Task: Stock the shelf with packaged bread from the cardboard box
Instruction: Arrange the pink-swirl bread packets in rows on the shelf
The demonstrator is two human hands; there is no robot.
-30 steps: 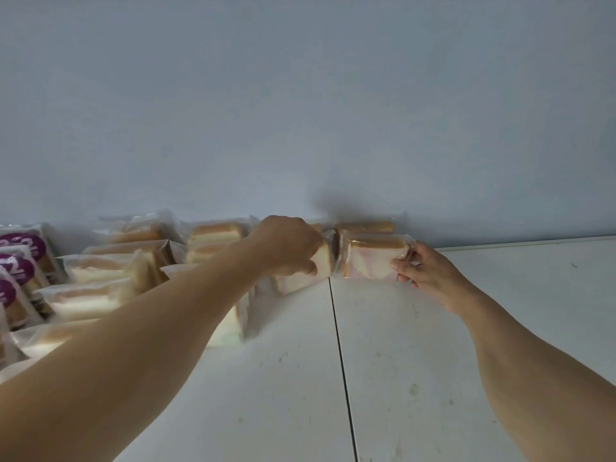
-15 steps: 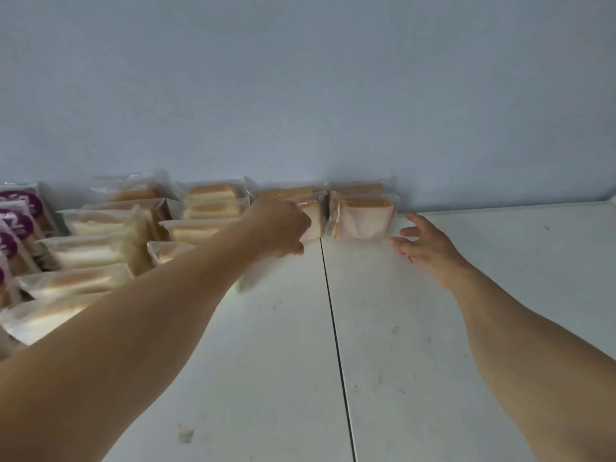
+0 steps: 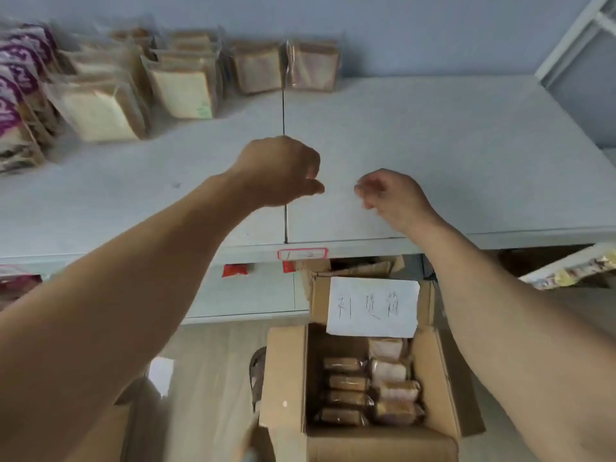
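Clear-wrapped bread packs stand in rows at the back left of the white shelf (image 3: 433, 155); the rightmost two packs (image 3: 313, 66) lean against the blue wall. My left hand (image 3: 280, 173) and my right hand (image 3: 393, 198) hover over the shelf's middle, both empty with fingers loosely curled. Below the shelf edge sits an open cardboard box (image 3: 286, 378) with a handwritten paper label (image 3: 373, 306); several bread packs (image 3: 370, 388) lie inside it.
Purple-printed bread bags (image 3: 16, 85) fill the shelf's far left. A seam (image 3: 284, 118) splits the shelf boards. A red-framed price tag (image 3: 302, 253) marks the front edge. A white shelf frame (image 3: 573, 38) rises at the right. A lower shelf (image 3: 246, 295) lies behind the box.
Both hands have let go of the packs at the wall and pulled back toward the shelf front. The view has tilted down, bringing the cardboard box into sight.
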